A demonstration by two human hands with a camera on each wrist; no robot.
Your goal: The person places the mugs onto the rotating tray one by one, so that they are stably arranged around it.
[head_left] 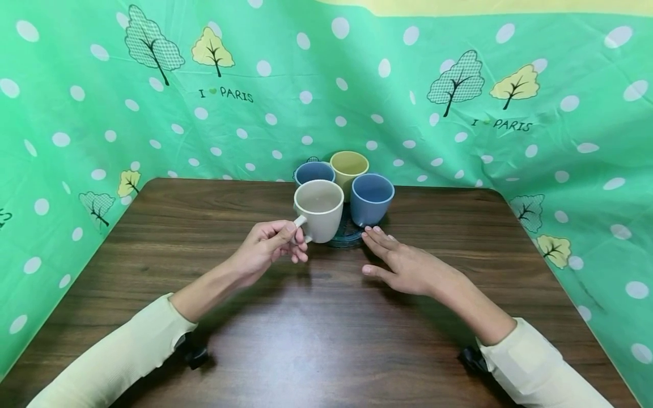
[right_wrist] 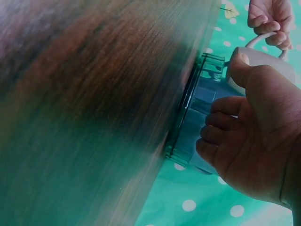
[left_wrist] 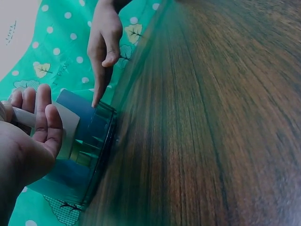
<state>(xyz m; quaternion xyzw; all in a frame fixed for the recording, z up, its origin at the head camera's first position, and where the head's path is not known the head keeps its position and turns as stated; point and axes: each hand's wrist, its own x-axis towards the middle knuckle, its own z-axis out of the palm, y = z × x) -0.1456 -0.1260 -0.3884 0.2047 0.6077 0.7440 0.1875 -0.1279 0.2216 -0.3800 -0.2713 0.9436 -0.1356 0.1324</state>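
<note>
My left hand (head_left: 270,246) pinches the handle of an off-white mug (head_left: 319,220), which stands upright at the front left of a dark, see-through round tray (head_left: 348,239). Whether the mug's base touches the tray is unclear. Straight fingers of my right hand (head_left: 408,267) reach to the tray's front right edge, by the bottom of a blue cup (head_left: 371,201). Behind these stand a yellow cup (head_left: 349,163) and another blue cup (head_left: 313,171), partly hidden by the off-white mug. In the right wrist view, the right hand (right_wrist: 256,136) covers part of the tray (right_wrist: 188,108).
The brown wooden table (head_left: 306,340) extends toward me and to both sides of the tray. A green dotted cloth (head_left: 326,85) hangs close behind the table's far edge. Small black devices (head_left: 196,357) sit at both wrists.
</note>
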